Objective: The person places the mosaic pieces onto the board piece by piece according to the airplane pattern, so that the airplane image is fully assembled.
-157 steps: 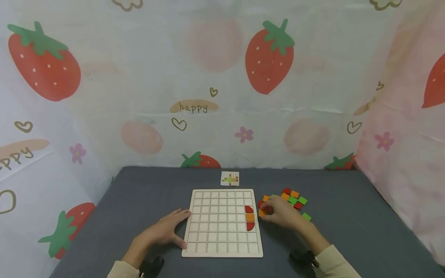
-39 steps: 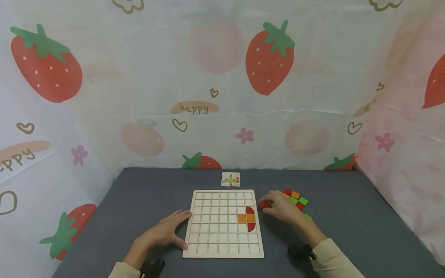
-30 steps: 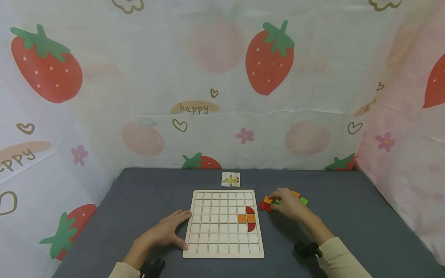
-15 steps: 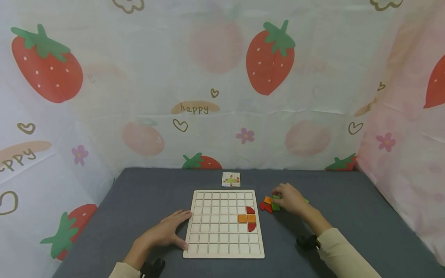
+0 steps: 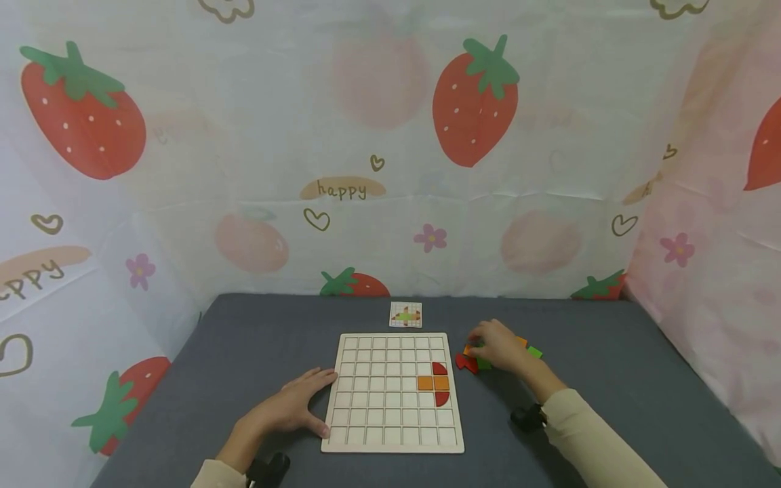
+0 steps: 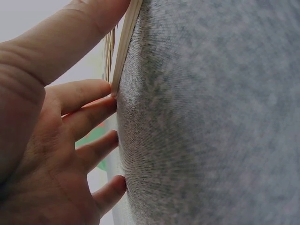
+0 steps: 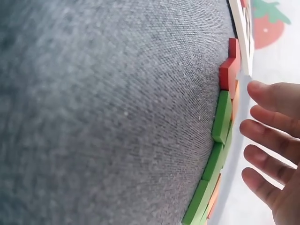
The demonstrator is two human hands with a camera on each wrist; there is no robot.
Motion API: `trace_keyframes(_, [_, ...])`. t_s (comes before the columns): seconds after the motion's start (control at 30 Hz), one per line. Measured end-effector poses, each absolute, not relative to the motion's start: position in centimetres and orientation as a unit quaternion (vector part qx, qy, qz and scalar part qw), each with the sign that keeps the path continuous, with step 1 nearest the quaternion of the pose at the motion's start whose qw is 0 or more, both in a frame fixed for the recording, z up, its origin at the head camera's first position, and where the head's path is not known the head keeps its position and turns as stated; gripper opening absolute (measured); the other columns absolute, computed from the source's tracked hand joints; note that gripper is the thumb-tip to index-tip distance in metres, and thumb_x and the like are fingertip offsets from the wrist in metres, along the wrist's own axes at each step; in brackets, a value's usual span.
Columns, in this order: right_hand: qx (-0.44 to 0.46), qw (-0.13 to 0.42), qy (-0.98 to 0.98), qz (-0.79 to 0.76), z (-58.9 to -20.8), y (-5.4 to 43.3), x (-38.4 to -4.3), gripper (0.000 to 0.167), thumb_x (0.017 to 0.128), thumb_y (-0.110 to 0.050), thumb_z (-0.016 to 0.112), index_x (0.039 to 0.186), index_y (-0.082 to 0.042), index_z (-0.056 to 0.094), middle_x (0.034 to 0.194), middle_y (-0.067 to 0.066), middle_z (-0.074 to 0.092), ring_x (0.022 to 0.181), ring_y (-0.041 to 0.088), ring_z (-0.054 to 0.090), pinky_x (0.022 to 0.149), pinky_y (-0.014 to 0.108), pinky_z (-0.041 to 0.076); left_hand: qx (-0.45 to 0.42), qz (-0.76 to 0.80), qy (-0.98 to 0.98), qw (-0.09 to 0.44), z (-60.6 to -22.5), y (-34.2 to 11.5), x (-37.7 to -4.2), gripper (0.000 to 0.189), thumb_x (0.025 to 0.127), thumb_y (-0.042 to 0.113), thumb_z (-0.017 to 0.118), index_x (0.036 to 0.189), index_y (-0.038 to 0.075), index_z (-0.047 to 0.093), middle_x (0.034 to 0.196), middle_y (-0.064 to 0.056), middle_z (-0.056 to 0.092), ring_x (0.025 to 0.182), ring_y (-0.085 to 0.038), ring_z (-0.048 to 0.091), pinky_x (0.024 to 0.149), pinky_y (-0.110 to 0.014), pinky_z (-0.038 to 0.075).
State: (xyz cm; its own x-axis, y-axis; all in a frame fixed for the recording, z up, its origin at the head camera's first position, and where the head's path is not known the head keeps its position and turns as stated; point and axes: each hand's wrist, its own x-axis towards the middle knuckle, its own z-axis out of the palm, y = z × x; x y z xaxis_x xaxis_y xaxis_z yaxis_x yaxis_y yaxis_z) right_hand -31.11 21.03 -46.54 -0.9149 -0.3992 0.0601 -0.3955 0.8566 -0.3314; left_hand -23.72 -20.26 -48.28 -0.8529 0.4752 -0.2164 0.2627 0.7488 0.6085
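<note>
Here, the wooden grid board (image 5: 384, 400) lay at the lower centre of the head view, with two orange square tiles (image 5: 425, 383) and two red quarter-round tiles (image 5: 442, 399) seated along its right side. Just right of it, loose tiles (image 5: 484, 364) in red, orange and green lay clustered under the right hand (image 5: 503, 350), whose fingers were relaxed and empty. The left hand (image 5: 293, 402), fingers spread, touched the board's left edge. Above the board, a pattern card (image 5: 405, 315) lay on the grey desk (image 5: 588, 359).
</note>
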Motion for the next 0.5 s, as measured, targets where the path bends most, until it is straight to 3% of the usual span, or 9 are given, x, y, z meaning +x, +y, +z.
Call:
trace_keyframes(0.27, [-0.196,0.013,0.967,-0.163,-46.88,20.44,-31.6,0.018,0.086,-0.016,0.074,0.1,-0.005,0.075,0.098,0.007,0.069,0.093,0.025,0.057,0.08,0.04,0.051,0.203,0.286,0.919,0.181,-48.24,-20.18,-23.81,0.104,0.066,0.041,0.086,0.15,0.005,0.037,0.157,-0.017,0.034,0.148,-0.045,0.019,0.11,-0.07,0.018])
trace_keyframes(0.5, [-0.2,0.012,0.968,-0.154,-47.0,20.21,-31.81,0.017,0.083,-0.017,0.076,0.095,-0.004,0.076,0.093,0.007,0.071,0.093,0.028,0.061,0.085,0.043,0.05,0.203,0.288,0.918,0.181,-48.24,-20.16,-23.85,0.104,0.065,0.042,0.086,0.149,0.005,0.038,0.157,-0.017,0.034,0.147,-0.045,0.02,0.109,-0.071,0.019])
